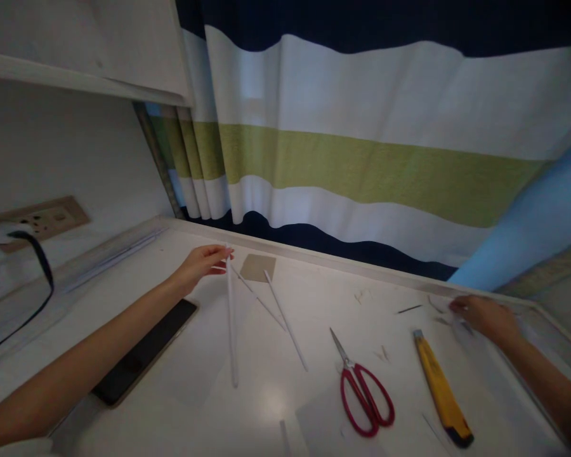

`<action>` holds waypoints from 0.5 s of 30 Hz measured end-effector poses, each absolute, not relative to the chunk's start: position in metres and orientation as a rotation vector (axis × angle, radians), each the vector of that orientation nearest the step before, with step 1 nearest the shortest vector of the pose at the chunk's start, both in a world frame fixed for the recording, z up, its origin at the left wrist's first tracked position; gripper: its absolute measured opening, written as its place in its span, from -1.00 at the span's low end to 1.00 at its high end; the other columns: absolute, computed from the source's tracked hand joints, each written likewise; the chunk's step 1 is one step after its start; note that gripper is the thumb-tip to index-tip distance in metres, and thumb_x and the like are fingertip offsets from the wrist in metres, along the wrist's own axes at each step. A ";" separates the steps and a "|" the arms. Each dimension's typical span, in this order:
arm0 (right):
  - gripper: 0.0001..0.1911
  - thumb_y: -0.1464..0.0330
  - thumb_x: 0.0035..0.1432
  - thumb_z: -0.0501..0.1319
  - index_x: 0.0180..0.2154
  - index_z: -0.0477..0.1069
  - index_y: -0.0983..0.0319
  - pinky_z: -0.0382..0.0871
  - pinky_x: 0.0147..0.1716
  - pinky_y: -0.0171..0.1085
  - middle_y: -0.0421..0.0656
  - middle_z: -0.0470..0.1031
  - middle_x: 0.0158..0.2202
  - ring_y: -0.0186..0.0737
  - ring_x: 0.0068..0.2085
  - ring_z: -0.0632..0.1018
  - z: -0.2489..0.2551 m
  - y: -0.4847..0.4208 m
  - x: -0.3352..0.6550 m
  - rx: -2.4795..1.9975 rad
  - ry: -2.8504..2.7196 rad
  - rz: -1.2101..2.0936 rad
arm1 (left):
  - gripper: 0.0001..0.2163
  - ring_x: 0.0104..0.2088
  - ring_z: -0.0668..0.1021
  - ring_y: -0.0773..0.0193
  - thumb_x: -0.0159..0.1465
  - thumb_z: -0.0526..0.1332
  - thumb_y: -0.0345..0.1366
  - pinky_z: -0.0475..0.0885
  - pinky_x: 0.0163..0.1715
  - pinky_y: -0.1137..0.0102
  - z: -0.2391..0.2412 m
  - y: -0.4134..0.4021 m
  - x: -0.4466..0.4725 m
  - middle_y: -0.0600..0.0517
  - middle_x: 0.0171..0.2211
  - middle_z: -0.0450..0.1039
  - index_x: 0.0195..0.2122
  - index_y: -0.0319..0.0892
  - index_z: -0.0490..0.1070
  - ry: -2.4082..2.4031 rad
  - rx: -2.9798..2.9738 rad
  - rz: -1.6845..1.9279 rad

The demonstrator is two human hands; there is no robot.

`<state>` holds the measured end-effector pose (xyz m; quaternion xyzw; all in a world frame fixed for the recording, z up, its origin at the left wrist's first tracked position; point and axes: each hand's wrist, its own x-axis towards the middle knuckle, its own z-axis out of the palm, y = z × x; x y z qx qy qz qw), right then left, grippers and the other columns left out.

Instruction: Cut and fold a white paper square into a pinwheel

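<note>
My left hand [205,261] pinches the top end of a slim white paper stick [231,330], which slants down toward me over the table. Just right of it lie a thinner rod [259,298] and a second white stick [286,320], near a small square of grey-brown card [258,267]. At the far right, my right hand [488,320] has its fingers closed at some white paper scraps [462,327]; blur softens their outline. Red-handled scissors [363,390] and a yellow utility knife [441,387] rest between the hands, toward the front.
A black phone [145,352] lies under my left forearm. Long pale strips [114,259] run along the left wall, below a socket [52,216] with a plug and dark cord. A short dark rod [410,309] sits near the right hand. Striped curtains [361,127] hang behind the table's raised edge.
</note>
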<state>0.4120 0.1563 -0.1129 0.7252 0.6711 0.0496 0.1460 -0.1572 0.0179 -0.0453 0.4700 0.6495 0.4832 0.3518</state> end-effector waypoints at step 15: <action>-0.74 0.33 0.15 0.06 -0.11 0.26 0.26 0.34 -0.23 -0.13 -0.09 0.33 -0.10 -0.21 -0.18 0.42 -0.089 0.145 0.437 2.147 1.862 0.262 | -0.56 -0.58 0.44 0.31 -0.14 0.25 -0.05 0.37 -0.62 0.47 -0.102 0.029 -0.121 0.10 -0.55 0.37 -0.28 -0.20 0.31 1.684 1.415 0.879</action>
